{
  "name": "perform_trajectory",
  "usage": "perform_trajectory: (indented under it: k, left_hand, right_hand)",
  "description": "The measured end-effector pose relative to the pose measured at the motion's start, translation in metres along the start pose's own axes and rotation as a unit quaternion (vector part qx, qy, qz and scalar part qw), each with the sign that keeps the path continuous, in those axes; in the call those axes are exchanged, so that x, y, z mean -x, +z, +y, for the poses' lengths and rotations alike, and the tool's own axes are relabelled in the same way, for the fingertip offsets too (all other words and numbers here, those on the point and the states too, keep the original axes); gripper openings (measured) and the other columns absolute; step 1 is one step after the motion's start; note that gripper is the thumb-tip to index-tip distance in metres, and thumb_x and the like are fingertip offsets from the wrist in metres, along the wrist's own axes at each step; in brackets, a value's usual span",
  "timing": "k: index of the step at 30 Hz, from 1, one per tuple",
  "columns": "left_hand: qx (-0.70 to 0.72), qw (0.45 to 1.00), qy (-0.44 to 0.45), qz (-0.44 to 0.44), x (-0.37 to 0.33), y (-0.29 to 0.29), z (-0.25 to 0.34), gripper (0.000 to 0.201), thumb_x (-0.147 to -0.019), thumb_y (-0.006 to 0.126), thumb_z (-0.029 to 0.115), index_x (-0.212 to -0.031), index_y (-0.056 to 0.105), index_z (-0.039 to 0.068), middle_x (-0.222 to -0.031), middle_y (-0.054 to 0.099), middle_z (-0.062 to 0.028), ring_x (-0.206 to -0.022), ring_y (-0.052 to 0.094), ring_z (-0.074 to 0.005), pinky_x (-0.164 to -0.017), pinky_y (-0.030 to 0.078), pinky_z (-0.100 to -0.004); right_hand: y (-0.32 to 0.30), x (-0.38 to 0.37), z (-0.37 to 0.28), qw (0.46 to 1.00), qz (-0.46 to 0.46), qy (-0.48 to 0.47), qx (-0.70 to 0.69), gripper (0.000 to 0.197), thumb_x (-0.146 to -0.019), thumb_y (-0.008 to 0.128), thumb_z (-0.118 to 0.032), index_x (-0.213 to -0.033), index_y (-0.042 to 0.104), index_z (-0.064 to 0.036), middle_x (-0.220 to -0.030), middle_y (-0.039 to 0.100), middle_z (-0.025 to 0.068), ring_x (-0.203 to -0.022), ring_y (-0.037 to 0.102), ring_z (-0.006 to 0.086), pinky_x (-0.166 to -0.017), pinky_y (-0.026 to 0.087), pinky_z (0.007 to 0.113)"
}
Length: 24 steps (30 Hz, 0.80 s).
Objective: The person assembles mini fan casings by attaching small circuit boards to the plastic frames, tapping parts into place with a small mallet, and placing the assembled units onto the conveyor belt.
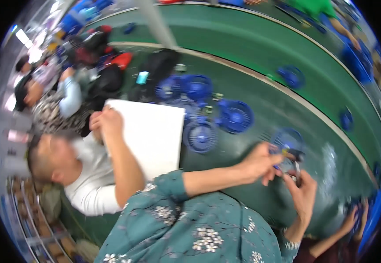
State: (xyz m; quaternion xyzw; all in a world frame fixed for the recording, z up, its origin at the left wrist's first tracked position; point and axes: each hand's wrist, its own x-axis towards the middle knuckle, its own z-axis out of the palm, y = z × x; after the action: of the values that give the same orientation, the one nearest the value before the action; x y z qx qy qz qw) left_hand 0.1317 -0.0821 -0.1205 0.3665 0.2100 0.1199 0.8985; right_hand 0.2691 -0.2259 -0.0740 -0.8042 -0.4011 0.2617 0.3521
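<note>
My left hand [260, 161] is closed on the near side of a blue round fan housing [287, 138], its fingers pinching at the lower part. My right hand [303, 189] is just to the right and nearer me, thumb and fingers pinched together at that same part. What it grips is too small and blurred to name; a dark piece and a short bright metal piece show above its fingertips. Left of my hands, more blue fan housings [236, 116] lie grouped on the green table [243, 153], with small pale parts [217, 96] among them.
A co-worker in a white top [91, 179] sits at my left, hands clasped over a white board [157, 131]. Dark bags and a red item [122, 59] lie beyond. A green conveyor belt [243, 41] carries blue housings past a raised rail. Another person's hands [352, 219] are at right.
</note>
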Motion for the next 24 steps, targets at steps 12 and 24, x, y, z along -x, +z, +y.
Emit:
perform_trajectory:
  k: [12, 24]
  left_hand:
    - [0.067, 0.991, -0.052, 0.1, -0.003, -0.008, -0.023, 0.042, -0.093, 0.065, 0.042, -0.084, 0.059, 0.001, -0.066, 0.06, -0.0051, -0.047, 0.054, -0.011, -0.036, 0.043, -0.0255]
    - [0.064, 0.992, -0.099, 0.051, 0.025, -0.016, 0.01, 0.04, -0.099, 0.055, 0.038, -0.106, 0.049, -0.001, -0.078, 0.066, -0.0124, -0.048, 0.06, -0.0171, -0.037, 0.05, -0.0298]
  right_hand:
    - [0.046, -0.004, -0.008, 0.955, 0.037, -0.25, 0.158, 0.03, -0.081, 0.063, 0.003, -0.11, 0.064, -0.0019, -0.108, 0.064, 0.0176, -0.087, 0.067, 0.0372, -0.07, 0.055, 0.042]
    - [0.05, -0.017, 0.0, 0.976, 0.069, -0.191, 0.076, 0.014, -0.082, 0.067, 0.003, -0.095, 0.062, 0.0031, -0.088, 0.064, 0.0151, -0.07, 0.061, 0.0303, -0.065, 0.048, 0.038]
